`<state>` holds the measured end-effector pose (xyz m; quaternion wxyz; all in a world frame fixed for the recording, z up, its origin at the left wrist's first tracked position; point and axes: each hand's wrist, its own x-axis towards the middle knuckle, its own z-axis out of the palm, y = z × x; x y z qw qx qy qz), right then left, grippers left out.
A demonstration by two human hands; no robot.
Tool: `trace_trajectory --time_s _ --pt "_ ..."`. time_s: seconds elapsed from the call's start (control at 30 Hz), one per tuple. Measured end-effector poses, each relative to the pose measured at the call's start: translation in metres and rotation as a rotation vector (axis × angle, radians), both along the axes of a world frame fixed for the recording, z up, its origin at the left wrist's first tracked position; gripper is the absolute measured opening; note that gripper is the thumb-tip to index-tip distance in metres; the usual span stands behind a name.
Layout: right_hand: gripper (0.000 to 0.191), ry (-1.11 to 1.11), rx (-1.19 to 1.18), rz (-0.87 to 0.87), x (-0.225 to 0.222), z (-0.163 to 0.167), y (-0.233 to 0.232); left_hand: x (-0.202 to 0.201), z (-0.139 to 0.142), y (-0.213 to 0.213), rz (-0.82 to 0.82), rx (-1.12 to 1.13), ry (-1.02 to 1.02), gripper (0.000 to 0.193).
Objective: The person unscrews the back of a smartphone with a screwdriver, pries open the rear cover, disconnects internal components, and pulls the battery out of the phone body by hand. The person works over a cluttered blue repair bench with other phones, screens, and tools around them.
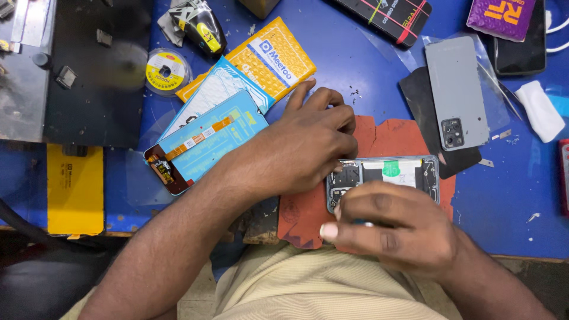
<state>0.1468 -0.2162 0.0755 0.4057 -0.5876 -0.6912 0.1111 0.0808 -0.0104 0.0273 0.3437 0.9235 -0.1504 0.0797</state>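
While both hands work the opened phone (388, 178), the step in hand looks like internal work on its exposed top end

Phone lies back-off on a red mat (385, 133) on the blue counter (355, 53). Left hand (308, 145) rests just beside and partly over the phone's left end, fingers curled, pinning it; nothing visibly held. Right hand (388, 228) sits at the phone's near edge, grip narrow, pinched on a small tool whose metal bit just shows between thumb and fingers; tip is hidden, can't tell what it touches. Next move, as I judge it, calls for a steady tip and a firm hold-down. Grey back cover (456, 92) lies apart to the right; replacement screen (201, 142) with flex lies left, near the left forearm
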Motion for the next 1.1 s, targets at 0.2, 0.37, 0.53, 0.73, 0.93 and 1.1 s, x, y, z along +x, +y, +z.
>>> trace_trajectory --time_s 0.2,0.37,0.53,0.73,0.93,1.1 --pt "0.045 0.540 -0.340 -0.257 -0.017 -0.001 -0.004 -0.001 -0.002 0.000 -0.001 0.008 -0.002 0.013" --pt "0.044 0.125 -0.041 -0.009 -0.010 -0.011 0.000 -0.002 -0.003 -0.001 0.007 0.009 -0.010 0.014" --pt "0.040 0.213 -0.055 -0.109 -0.014 -0.012 -0.005 -0.004 -0.005 0.000 0.004 0.007 -0.021 0.014" --pt "0.040 0.261 -0.033 -0.075 -0.014 -0.011 -0.003 -0.005 -0.005 0.000 0.002 -0.002 -0.030 0.012" --pt "0.039 0.323 0.001 -0.129 -0.017 -0.008 0.000 -0.005 -0.007 0.000 -0.005 -0.004 -0.033 0.013" --pt "0.043 0.248 -0.003 -0.222 -0.016 -0.013 -0.002 -0.005 -0.007 0.000 -0.002 -0.002 -0.048 0.012"
